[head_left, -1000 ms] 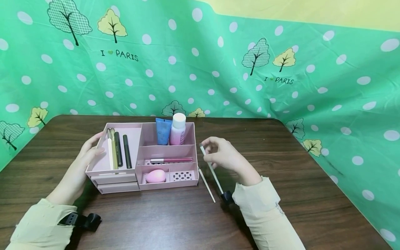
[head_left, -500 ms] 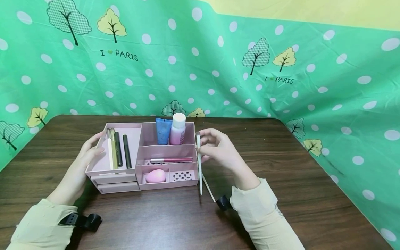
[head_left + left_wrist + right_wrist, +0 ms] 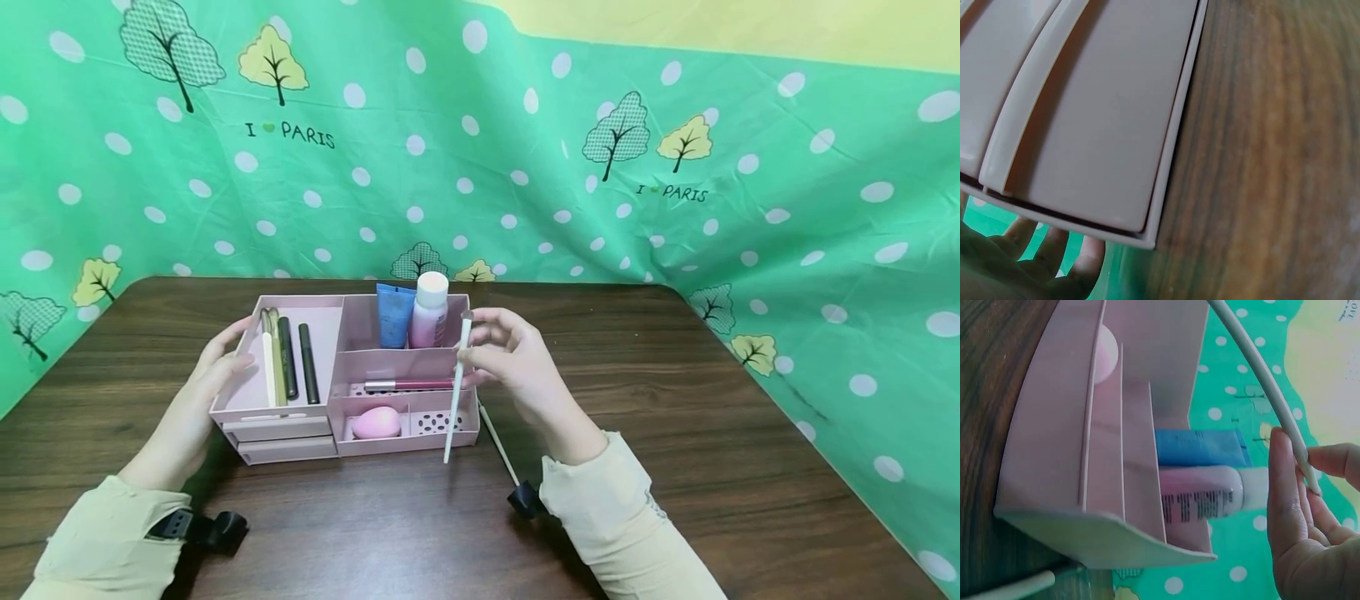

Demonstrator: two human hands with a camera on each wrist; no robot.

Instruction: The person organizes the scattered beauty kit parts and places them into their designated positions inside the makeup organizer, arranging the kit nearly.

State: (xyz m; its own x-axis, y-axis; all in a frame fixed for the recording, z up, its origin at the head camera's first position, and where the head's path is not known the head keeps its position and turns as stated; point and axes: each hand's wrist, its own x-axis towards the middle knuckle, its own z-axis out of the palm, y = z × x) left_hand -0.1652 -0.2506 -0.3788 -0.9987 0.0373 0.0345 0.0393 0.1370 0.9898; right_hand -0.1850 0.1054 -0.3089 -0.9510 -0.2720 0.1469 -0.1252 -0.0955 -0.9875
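My right hand [image 3: 517, 367] pinches a white-handled makeup brush [image 3: 456, 400] between thumb and fingers, dark tip up, its handle slanting down across the right end of the pink desk organizer [image 3: 321, 313]. In the right wrist view, the brush [image 3: 1260, 369] rises from the fingertips beside the compartments. At the organizer's left end, my left hand [image 3: 187, 400] grips the side wall, thumb over the rim. The left wrist view shows its fingers [image 3: 1088, 259] beyond the drawer fronts [image 3: 1104, 125]. A second brush [image 3: 497, 442] lies on the table, right of the organizer.
Several pens [image 3: 288, 358] lie in the left tray. A blue tube [image 3: 394, 317] and a white-capped pink bottle [image 3: 429, 321] stand in the back compartment. A pink slim stick [image 3: 412, 385] lies in the middle row, a pink sponge [image 3: 377, 422] in front.
My right hand has carried the brush left, from beside the organizer to over its right end, and the brush has swung more upright. The left hand stays on the organizer.
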